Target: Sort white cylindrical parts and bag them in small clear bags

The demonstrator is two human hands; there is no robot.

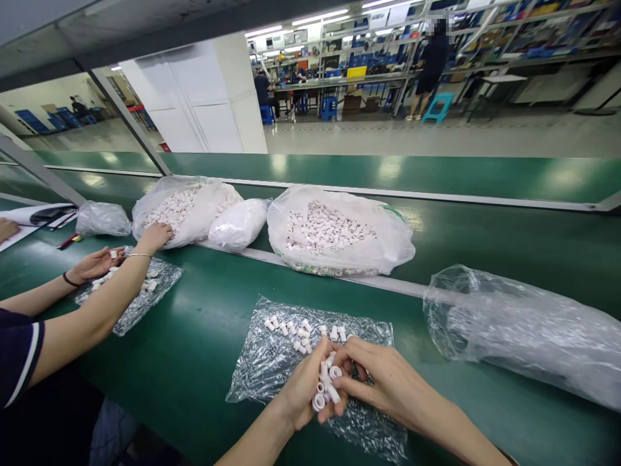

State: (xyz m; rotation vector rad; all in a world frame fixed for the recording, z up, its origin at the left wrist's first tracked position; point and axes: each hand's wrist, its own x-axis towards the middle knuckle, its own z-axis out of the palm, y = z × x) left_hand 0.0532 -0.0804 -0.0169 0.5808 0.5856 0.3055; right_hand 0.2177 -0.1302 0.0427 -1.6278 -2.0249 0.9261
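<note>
My left hand (306, 383) is cupped around several small white plastic pipe fittings (326, 383), some with their round open ends facing me. My right hand (376, 369) meets it from the right, its thumb and fingers closed on one of the fittings. Below both hands lies a crinkled clear plastic bag (262, 369), flat on the green bench. On its upper part more loose white fittings (301, 333) are scattered, some in a rough row. The palm side of my right hand is partly hidden.
Behind the bag sits an open white sack (334, 226) of fittings. A bundle of clear bags (528, 330) lies right. At left, a co-worker's hands (154, 238) reach into another sack (182, 207) and over a bag. A small white bag (239, 224) lies between the sacks.
</note>
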